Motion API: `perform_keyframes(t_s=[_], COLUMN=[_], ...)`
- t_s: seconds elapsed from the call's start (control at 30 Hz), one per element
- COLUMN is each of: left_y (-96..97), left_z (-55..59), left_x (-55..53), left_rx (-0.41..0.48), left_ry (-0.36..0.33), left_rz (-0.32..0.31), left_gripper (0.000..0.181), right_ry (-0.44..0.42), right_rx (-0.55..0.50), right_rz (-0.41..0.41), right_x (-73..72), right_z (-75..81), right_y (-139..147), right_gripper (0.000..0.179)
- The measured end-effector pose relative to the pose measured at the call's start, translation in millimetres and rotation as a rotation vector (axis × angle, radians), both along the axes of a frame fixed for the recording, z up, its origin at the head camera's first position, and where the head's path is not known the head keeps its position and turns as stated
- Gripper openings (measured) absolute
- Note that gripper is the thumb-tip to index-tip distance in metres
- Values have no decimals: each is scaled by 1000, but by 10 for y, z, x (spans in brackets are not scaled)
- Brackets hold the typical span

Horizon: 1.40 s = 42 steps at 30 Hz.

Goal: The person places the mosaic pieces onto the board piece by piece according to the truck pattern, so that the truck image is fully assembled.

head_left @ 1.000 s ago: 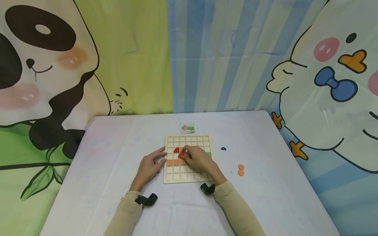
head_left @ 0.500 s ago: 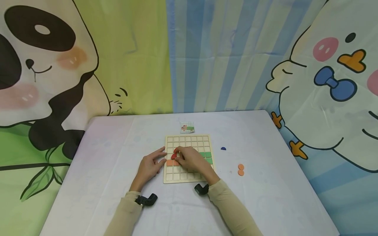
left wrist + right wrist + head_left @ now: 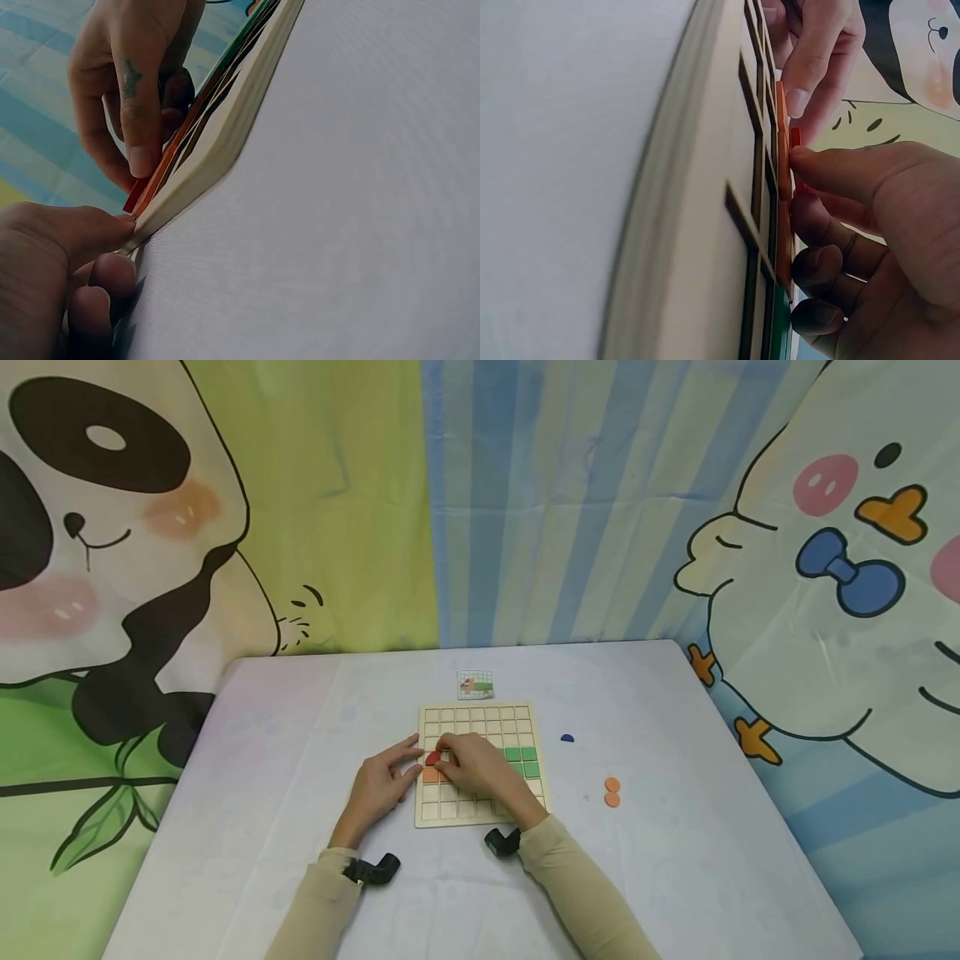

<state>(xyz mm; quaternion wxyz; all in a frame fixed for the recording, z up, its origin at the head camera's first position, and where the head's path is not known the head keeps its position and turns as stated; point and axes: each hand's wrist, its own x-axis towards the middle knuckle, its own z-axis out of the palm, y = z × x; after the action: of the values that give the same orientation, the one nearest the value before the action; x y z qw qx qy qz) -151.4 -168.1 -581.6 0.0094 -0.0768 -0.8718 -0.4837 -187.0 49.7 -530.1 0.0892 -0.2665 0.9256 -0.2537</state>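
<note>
A wooden grid board [image 3: 442, 814] lies on the table in front of me. My right hand [image 3: 480, 767] is over its left part, pinching a small red half-round piece [image 3: 432, 758] between thumb and fingers. In the right wrist view this red piece [image 3: 796, 136] stands just above a row of orange squares [image 3: 783, 165]. My left hand [image 3: 378, 785] touches the board's left edge with extended fingers, and the thumb [image 3: 101, 231] rests against that edge. Green squares [image 3: 529, 754] sit in cells at the right. My right hand covers the middle cells.
Behind the board lies a small printed card [image 3: 476, 685] with a grid picture. To the right are a blue half-round piece [image 3: 567, 738] and two orange discs [image 3: 612, 784]. A patterned curtain [image 3: 525, 510] hangs behind the white table [image 3: 712, 827].
My right hand has slid left across the board with the red piece, from near the middle to the left columns. More green squares show at the right. The left hand stays put.
</note>
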Motion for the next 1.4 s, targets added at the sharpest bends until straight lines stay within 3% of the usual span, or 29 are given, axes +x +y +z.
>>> perform_keyframes(t_s=[0.8, 1.03, 1.4], left_y=[5, 36, 35], left_z=[13, 9, 27], left_x=[-7, 2, 11], left_rx=[-1, 7, 2], left_ry=[-12, 9, 0], left_rz=[-11, 9, 23], left_gripper=[44, 37, 38], right_ry=[-5, -18, -32], right_rx=[-2, -30, -58], right_rz=[31, -5, -179], right_x=[-23, -2, -66], right_z=[12, 52, -8], right_y=[35, 369, 1066], right_gripper=[29, 28, 31])
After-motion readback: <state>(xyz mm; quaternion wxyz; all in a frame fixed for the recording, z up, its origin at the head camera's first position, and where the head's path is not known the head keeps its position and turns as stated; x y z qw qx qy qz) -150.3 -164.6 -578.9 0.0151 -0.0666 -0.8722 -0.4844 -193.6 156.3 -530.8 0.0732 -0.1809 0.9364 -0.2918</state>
